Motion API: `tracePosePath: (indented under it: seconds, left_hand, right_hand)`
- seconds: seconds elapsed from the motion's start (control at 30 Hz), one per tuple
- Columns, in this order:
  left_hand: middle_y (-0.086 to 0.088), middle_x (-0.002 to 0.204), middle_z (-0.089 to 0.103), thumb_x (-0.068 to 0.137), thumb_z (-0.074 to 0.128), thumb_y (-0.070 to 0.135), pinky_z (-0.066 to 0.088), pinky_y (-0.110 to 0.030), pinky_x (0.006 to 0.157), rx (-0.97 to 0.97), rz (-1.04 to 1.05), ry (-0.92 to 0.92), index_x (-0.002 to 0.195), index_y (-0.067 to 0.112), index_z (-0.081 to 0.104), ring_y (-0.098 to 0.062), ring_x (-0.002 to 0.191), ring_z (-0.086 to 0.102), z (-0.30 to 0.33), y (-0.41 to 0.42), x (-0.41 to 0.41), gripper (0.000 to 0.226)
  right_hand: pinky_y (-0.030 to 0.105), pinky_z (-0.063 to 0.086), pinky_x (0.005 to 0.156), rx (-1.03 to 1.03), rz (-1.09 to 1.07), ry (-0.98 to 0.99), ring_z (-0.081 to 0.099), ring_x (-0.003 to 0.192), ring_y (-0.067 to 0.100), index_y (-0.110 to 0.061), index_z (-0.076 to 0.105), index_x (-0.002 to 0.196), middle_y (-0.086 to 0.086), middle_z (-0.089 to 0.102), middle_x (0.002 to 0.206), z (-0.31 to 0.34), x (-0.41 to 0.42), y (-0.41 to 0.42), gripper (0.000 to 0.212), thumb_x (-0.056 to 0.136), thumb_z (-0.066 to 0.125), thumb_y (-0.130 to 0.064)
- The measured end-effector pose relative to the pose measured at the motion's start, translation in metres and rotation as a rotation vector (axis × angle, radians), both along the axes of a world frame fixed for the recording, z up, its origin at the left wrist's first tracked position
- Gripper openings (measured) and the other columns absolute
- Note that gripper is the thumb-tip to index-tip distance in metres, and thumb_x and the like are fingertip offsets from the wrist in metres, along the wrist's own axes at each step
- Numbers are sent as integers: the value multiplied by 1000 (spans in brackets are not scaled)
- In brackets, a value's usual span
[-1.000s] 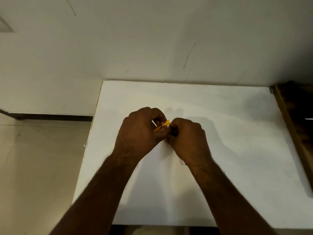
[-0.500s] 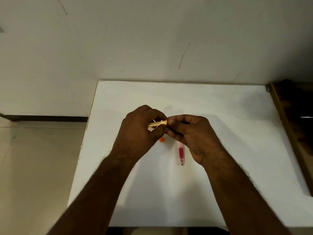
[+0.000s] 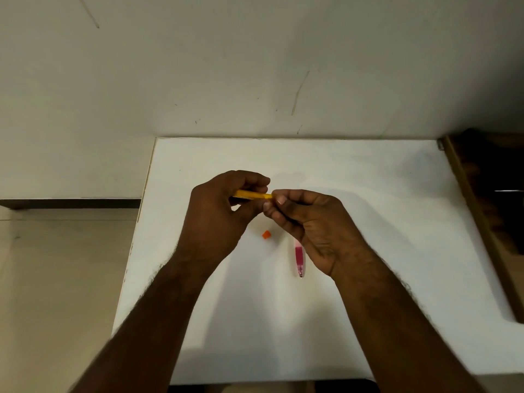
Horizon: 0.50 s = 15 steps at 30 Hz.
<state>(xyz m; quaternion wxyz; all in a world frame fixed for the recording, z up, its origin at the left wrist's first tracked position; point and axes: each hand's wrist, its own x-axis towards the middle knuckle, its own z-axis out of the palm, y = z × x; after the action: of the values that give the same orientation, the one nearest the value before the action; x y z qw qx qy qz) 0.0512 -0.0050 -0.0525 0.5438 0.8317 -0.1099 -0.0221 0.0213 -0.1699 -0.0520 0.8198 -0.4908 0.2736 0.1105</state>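
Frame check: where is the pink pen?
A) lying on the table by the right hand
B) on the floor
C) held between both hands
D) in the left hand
A: the pink pen lies flat on the table, its far end hidden behind the right hand. That hand and the left hand hold a yellow pen instead.

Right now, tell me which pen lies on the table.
The pink pen, flat on the white table; the yellow pen is held off it, gripped by the left hand and pinched by the right hand.
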Motion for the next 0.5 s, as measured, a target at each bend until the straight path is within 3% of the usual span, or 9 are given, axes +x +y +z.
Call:
tracePosePath:
  seconds: [0.17,0.37,0.5]
  left_hand:
    - [15,97,74,81,82,15,50,-9,80,36,14,-22,107,20,74,4,90,70,0,2,2,28]
    - [12,97,75,79,83,17,51,-11,82,25,32,-26,106,19,74,1,90,71,1,1,2,28]
    - [12,96,75,79,83,14,51,-10,82,6,40,-9,106,20,74,1,90,71,0,1,2,29]
  right_hand:
    - [24,63,73,-50,29,-43,80,86,28,-4,75,97,16,80,91,3,1,0,17,96,61,4]
    - [27,63,78,-55,14,-60,79,91,30,-4,75,103,19,79,102,5,2,-4,15,97,60,-2]
    - [26,63,73,-62,-26,-70,80,88,29,-7,76,100,16,80,93,6,3,-5,13,96,64,-5]
